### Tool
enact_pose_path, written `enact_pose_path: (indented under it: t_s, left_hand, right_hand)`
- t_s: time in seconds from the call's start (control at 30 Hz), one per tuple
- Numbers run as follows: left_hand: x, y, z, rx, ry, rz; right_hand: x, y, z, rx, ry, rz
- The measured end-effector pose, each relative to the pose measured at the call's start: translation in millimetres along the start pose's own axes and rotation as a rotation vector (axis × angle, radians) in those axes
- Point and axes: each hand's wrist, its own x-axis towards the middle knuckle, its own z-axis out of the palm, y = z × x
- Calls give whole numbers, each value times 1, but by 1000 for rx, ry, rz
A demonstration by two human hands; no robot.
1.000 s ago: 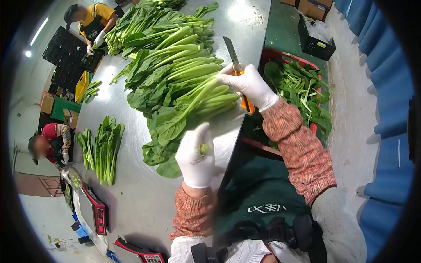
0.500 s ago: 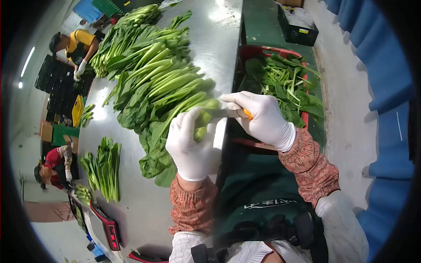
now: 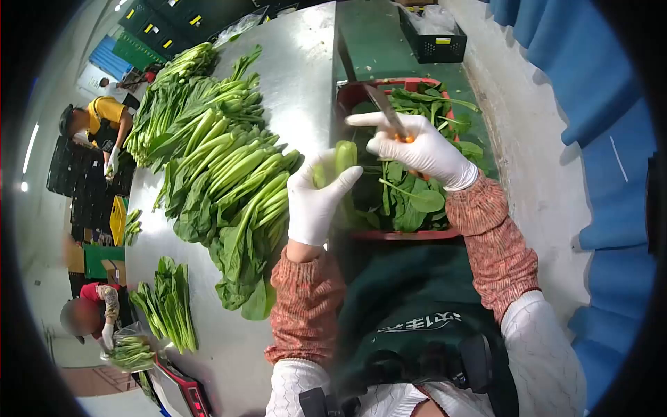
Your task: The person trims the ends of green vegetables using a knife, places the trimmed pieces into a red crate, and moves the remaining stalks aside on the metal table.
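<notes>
My left hand (image 3: 316, 201), in a white glove, grips a green vegetable stalk (image 3: 344, 156) upright above the near edge of the steel table (image 3: 299, 76). My right hand (image 3: 417, 149), also gloved, holds a knife (image 3: 384, 105) with an orange handle, its blade pointing up and away over the red crate (image 3: 410, 233). A leaf (image 3: 425, 200) hangs below my right hand over the crate. A large pile of leafy greens (image 3: 222, 174) lies on the table just left of my left hand.
The red crate holds cut leaves and trimmings. A small bunch of greens (image 3: 169, 306) lies nearer the table's left end, beside a red scale (image 3: 186, 393). Two other people (image 3: 104, 128) (image 3: 90, 316) work along the far left side. A black crate (image 3: 431, 42) stands beyond.
My hands moved apart from the table edge to above the red crate. The knife, earlier against the stalk, now points upward, and the stalk stands upright in my left hand.
</notes>
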Motion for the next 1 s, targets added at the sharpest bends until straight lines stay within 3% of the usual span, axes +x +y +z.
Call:
enact_pose_path:
  t_s: [0.1, 0.33, 0.47, 0.57, 0.63, 0.7, 0.77, 0.8, 0.83, 0.87, 0.93, 1.0]
  left_hand:
    - [5, 4, 6, -261, -184, -15]
    - [-1, -17, -17, -397, -323, -183]
    - [-8, -24, -8, 147, -197, 22]
    - [-21, -33, -3, 204, -35, 72]
    - [-29, -37, -4, 335, 126, 334]
    - [-42, -35, -12, 299, 187, 244]
    - [-52, -38, -29, -18, 267, 32]
    - [-59, -29, -38, -208, 322, 26]
    - [-72, -10, -56, -132, 344, -133]
    - [-84, -2, -73, -214, 351, -161]
    - [-101, -11, -98, -365, 586, 8]
    - [-126, -29, -134, -531, 493, 185]
  right_hand:
    - [8, -17, 1, 97, -282, -29]
    - [9, -17, 5, 31, -301, 126]
    - [10, -3, 15, -100, -190, 94]
    - [9, -9, 24, -434, -156, 14]
    - [10, -5, 29, -374, -191, 22]
    - [14, -8, 30, -384, -237, 6]
    - [21, -8, 29, -386, -197, 82]
    - [24, -2, 26, -519, -138, 9]
    - [28, 6, 21, -649, -76, -70]
    - [34, 20, 13, -853, 36, -107]
    - [45, 45, -4, -1249, 183, -73]
    - [50, 44, 12, -1182, 188, -136]
